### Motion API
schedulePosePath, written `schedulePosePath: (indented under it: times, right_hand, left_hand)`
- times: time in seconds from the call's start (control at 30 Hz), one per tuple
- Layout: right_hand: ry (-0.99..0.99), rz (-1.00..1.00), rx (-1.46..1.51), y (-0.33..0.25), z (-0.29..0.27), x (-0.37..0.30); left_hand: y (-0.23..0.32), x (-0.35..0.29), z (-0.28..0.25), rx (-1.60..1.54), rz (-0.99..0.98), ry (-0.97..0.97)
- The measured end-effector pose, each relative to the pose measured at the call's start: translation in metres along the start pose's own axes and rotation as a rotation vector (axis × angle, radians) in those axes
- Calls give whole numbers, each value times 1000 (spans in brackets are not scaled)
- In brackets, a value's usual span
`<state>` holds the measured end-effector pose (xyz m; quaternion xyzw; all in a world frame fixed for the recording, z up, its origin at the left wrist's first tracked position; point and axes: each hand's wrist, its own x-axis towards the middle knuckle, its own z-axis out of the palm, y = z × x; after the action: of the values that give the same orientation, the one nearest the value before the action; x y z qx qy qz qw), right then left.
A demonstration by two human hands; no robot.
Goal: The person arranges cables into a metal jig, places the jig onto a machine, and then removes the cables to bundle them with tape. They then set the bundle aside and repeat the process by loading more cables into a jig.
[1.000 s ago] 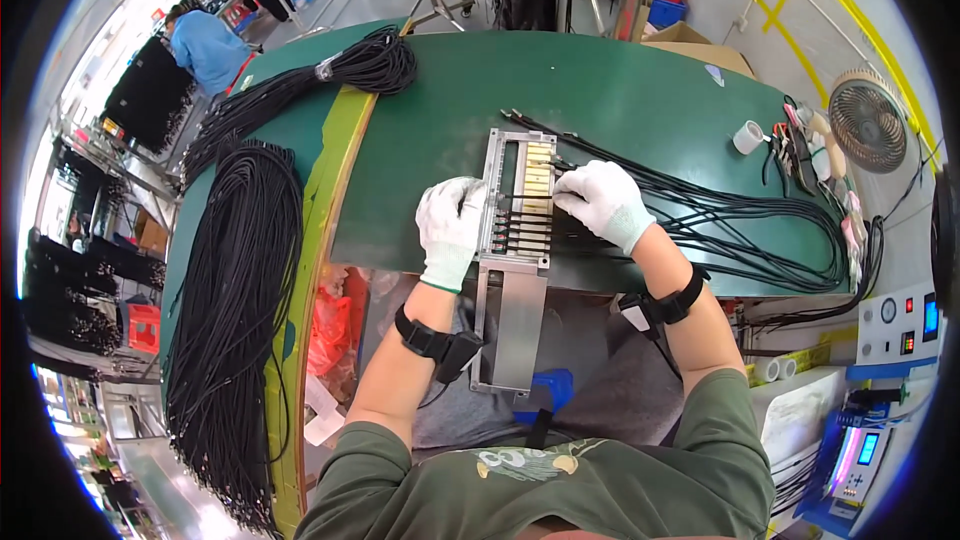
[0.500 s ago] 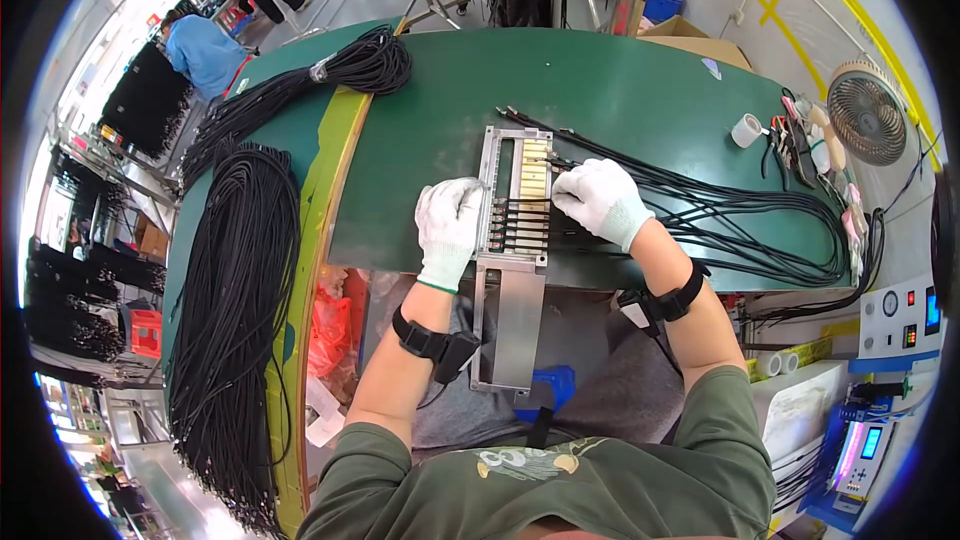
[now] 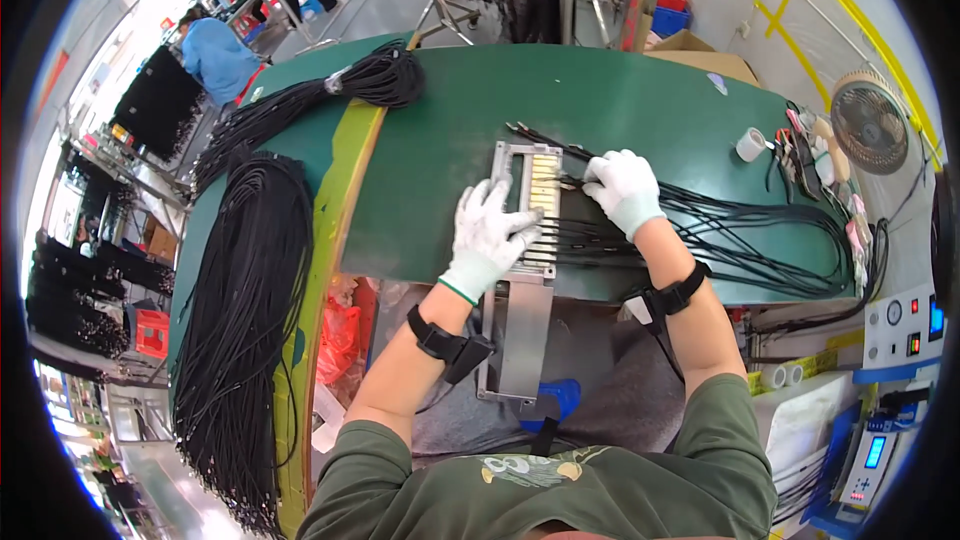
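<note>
A metal fixture with a row of cream slotted blocks lies across the table's near edge. Several thin black cables sit side by side in its nearer slots. My left hand, in a white glove, lies over the fixture's left side with fingers spread and fingertips on the blocks and cable ends. At the fixture's right, my gloved right hand is closed in a pinch on a black cable, its end at the farther slots. The fingertips' exact grip is partly hidden.
Loose cables loop across the green table to the right. Large black cable bundles lie at left beside a yellow-green edge strip. Pliers, a white roll and a fan stand right. A person works far left.
My left hand has moved from the fixture's left edge onto its blocks, its fingers now spread. My right hand has shifted slightly right and away from the nearer cables. The view has tilted a little.
</note>
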<state>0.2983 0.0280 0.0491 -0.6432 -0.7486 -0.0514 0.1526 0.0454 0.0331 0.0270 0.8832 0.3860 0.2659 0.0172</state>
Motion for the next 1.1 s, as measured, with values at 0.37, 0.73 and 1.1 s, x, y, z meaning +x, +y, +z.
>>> schedulePosePath:
  times: [0.37,0.73,1.1]
  right_hand:
    - [76,-235,356,-42,-20,-7]
    - [-62,-145,645,-31,-14,-8]
    - [86,-123,325,-26,-11,-6]
  left_hand:
    - [-8,1,1,-591,-222,321]
    - [-14,0,-6,-569,-181,291]
    - [-29,-3,4,-499,-383,317]
